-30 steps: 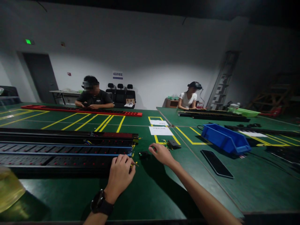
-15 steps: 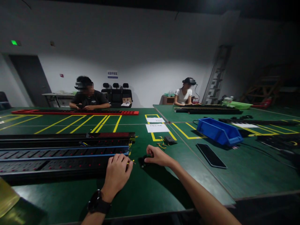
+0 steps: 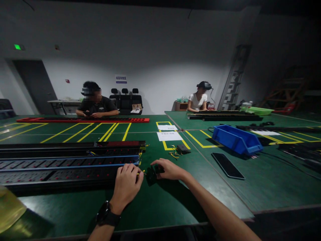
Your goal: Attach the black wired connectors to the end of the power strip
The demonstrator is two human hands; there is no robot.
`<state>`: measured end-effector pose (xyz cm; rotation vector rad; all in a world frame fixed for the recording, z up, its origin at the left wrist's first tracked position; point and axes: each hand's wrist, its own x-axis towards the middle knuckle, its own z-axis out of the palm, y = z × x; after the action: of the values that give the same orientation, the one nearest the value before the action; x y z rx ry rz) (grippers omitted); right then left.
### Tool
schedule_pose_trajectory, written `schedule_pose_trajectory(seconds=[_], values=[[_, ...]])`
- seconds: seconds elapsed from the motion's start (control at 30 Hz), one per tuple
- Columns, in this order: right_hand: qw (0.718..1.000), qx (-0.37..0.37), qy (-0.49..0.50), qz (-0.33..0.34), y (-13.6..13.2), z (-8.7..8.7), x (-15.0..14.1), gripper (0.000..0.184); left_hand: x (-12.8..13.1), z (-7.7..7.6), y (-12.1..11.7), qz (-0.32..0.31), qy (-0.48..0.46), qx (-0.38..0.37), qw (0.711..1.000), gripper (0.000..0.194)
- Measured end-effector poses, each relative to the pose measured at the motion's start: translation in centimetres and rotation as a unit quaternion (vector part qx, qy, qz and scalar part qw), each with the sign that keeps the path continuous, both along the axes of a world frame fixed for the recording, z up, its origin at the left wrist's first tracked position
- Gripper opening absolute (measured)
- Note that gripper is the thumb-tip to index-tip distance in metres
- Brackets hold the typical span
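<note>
My left hand (image 3: 127, 182) is closed at the right end of the nearest long black socket strip (image 3: 82, 175), wearing a black watch. A thin yellow wire (image 3: 143, 172) pokes out between its thumb and forefinger; the palm hides the strip's end. Just to the right, my right hand (image 3: 170, 169) pinches a small black part (image 3: 151, 175) between thumb and fingers. That part is dark against its shadow, so its exact kind is unclear. Wire and black part are close together; whether they touch I cannot tell.
Behind lie a blue-edged strip (image 3: 75, 163) and another black strip (image 3: 75, 149). A black block (image 3: 183, 149) with loose yellow wires, white papers (image 3: 169, 136), a phone (image 3: 227, 165) and a blue bin (image 3: 235, 142) are on the green table. Two people sit across it.
My right hand has turned and shifted slightly, and its forefinger has stretched left over the black part, which has tilted up toward the wire. My left hand has hardly moved.
</note>
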<state>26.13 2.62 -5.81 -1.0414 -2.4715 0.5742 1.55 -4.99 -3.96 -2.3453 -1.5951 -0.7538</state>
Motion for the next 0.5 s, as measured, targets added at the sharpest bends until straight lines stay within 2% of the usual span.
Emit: schedule_pose_trajectory(seconds=[0.27, 0.4, 0.5], values=[[0.997, 0.067, 0.014, -0.029, -2.2, -0.5, -4.4, 0.055, -0.2, -0.1, 0.1, -0.010, 0.008, -0.012, 1.000, 0.040], [0.995, 0.077, 0.005, -0.058, -2.3, -0.7, -4.9, 0.050, -0.1, -0.1, 0.0, -0.010, 0.002, -0.006, 1.000, 0.036], [0.992, 0.084, -0.012, -0.088, -2.1, -0.9, -5.3, 0.044, 0.0, -0.3, 0.0, -0.004, 0.008, 0.010, 1.000, 0.025]])
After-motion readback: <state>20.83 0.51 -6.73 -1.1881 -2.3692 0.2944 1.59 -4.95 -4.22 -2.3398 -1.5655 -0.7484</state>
